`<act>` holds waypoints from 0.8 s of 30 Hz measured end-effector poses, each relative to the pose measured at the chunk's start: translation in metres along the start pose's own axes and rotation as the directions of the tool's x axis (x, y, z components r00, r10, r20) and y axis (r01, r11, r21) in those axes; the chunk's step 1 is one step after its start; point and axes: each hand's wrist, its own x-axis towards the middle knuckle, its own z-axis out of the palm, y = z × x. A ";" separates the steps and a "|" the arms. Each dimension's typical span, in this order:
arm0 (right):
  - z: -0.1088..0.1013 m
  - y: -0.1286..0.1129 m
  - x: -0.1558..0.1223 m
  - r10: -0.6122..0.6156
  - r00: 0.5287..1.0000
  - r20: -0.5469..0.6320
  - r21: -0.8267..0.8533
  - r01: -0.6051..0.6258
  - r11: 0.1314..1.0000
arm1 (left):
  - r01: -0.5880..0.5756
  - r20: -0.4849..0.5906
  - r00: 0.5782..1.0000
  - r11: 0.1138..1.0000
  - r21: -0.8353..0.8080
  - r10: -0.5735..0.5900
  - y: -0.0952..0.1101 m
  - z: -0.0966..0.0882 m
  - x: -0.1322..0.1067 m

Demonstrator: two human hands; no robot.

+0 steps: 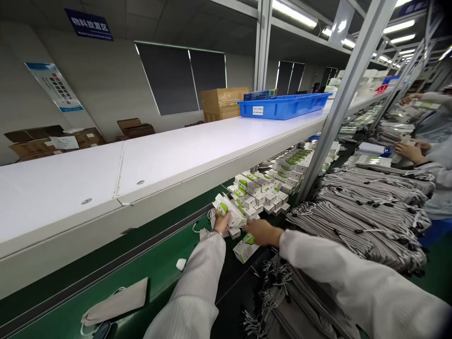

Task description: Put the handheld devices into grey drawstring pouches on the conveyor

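My left hand (221,222) grips a white carton with a green logo (229,212), tilted up at the front of the stacks. My right hand (260,231) reaches in from the right with its fingers extended, close to that carton's lower edge, and holds nothing I can see. Below it, a similar carton (246,248) lies loose on the bench. Several more white-and-green cartons (268,190) stand in rows under the shelf. Bundles of grey drawstring bags (363,212) with dark cord ends lie to the right.
A long white shelf (141,160) runs overhead on metal uprights, bearing a blue plastic tray (284,106). A grey pouch (115,302) and a small white item (181,264) lie on the green bench mat (158,278). Co-workers' hands (409,151) work at the right.
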 end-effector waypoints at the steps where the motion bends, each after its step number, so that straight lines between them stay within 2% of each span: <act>1: 0.016 -0.011 -0.001 -0.093 0.996 0.007 -0.033 0.093 0.995 | 0.008 -0.021 1.000 1.000 0.002 -0.008 -0.001 0.003 0.002; 4: 0.051 -0.029 0.005 -0.280 0.960 0.027 -0.114 0.281 0.953 | 0.026 -0.097 0.995 1.000 0.012 -0.025 -0.005 0.016 0.010; 7: 0.063 -0.026 0.017 -0.330 0.943 0.036 -0.184 0.331 0.925 | 0.040 -0.146 0.989 0.999 0.030 -0.035 -0.007 0.026 0.019; 10: 0.060 -0.017 0.021 -0.383 0.923 0.050 -0.226 0.384 0.895 | 0.066 -0.136 0.989 0.996 0.052 -0.059 -0.008 0.031 0.025; 14: 0.046 -0.010 0.015 -0.482 0.871 0.095 -0.230 0.490 0.841 | 0.072 -0.049 0.996 0.993 0.093 -0.068 -0.005 0.036 0.028; 17: 0.043 -0.010 0.013 -0.464 0.872 0.155 -0.240 0.489 0.839 | 0.039 -0.003 0.999 0.990 0.134 -0.038 -0.002 0.036 0.030; 20: 0.049 -0.011 0.019 -0.412 0.890 0.197 -0.249 0.452 0.857 | -0.046 -0.046 0.997 0.981 0.191 0.056 -0.005 0.017 0.028; 22: 0.052 -0.010 0.024 -0.390 0.900 0.195 -0.244 0.429 0.869 | -0.111 -0.082 0.987 0.961 0.252 0.135 -0.012 -0.011 0.021; 24: 0.053 -0.006 0.028 -0.391 0.906 0.164 -0.217 0.420 0.881 | -0.160 -0.089 0.976 0.927 0.338 0.201 -0.024 -0.049 0.008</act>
